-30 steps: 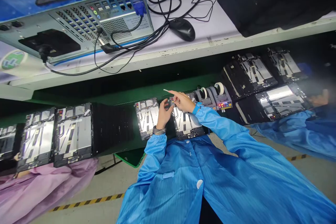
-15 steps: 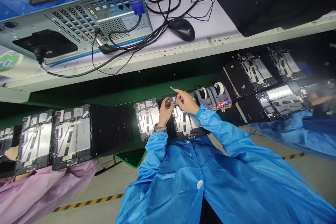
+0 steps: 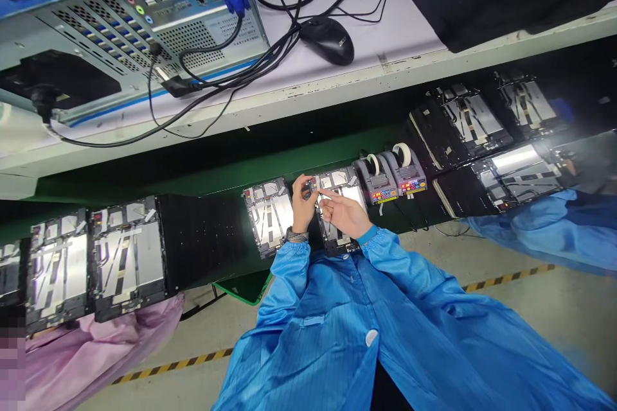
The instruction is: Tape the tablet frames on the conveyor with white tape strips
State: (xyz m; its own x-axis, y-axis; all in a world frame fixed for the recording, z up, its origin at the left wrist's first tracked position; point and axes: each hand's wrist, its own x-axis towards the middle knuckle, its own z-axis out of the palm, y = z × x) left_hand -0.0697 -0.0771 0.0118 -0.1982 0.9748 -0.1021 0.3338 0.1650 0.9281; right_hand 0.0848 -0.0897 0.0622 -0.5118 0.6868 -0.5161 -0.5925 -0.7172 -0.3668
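An opened tablet [image 3: 348,187], with silver and black inner parts showing, lies in front of me. My left hand [image 3: 303,207] is at its upper left corner, thumb and fingers curled toward each other. My right hand [image 3: 346,213] lies over its middle; the index finger points left and meets the left fingertips, while the others are curled. What lies between the fingertips is too small to make out. Left of my hands rests a second opened tablet [image 3: 272,217]. A small white strip shows on the near tablet's top part.
Two tape dispensers [image 3: 380,183] with white rolls stand to the right. More opened tablets [image 3: 128,253] lie at left and on the right [image 3: 523,173]. A white shelf edge [image 3: 289,96] with a computer case [image 3: 144,32] and mouse [image 3: 328,40] overhangs the bench. Co-workers' sleeves show at both sides.
My right hand has moved down and left, its fingers now at the left fingertips. The white strip that stood out above it is no longer seen there. The view has shifted slightly.
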